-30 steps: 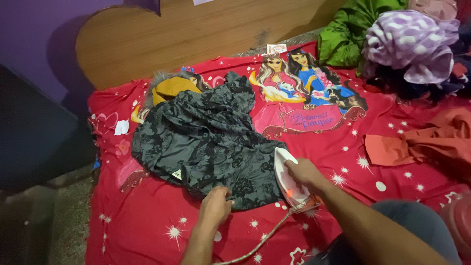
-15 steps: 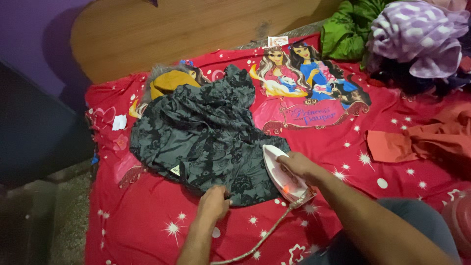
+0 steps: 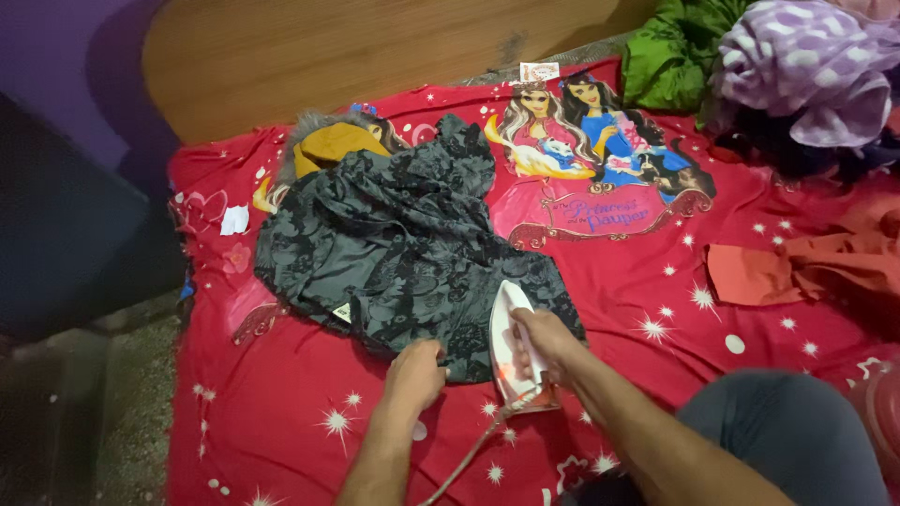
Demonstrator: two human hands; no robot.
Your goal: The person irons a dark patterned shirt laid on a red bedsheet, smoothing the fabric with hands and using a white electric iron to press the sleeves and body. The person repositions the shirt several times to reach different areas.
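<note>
A dark grey patterned garment (image 3: pixel 394 253) lies spread on a red bedsheet (image 3: pixel 281 412) with white stars. My right hand (image 3: pixel 542 339) grips the handle of a white clothes iron (image 3: pixel 511 347), which rests on the garment's near right edge, a red light glowing at its back. Its cord (image 3: pixel 459 464) trails toward me. My left hand (image 3: pixel 414 375) presses down and pinches the garment's near hem, just left of the iron.
A cartoon print (image 3: pixel 591 169) fills the sheet's far middle. A yellow-and-grey item (image 3: pixel 328 145) lies behind the garment. Red cloth (image 3: pixel 806 267) lies at right; green (image 3: pixel 670 56) and purple dotted (image 3: pixel 806 61) clothes pile at the far right. A wooden headboard (image 3: pixel 356 56) stands behind. My knee (image 3: pixel 778 440) is at bottom right.
My right hand has slid the iron leftward from the bare sheet onto the garment's near right edge. My left hand stays on the hem.
</note>
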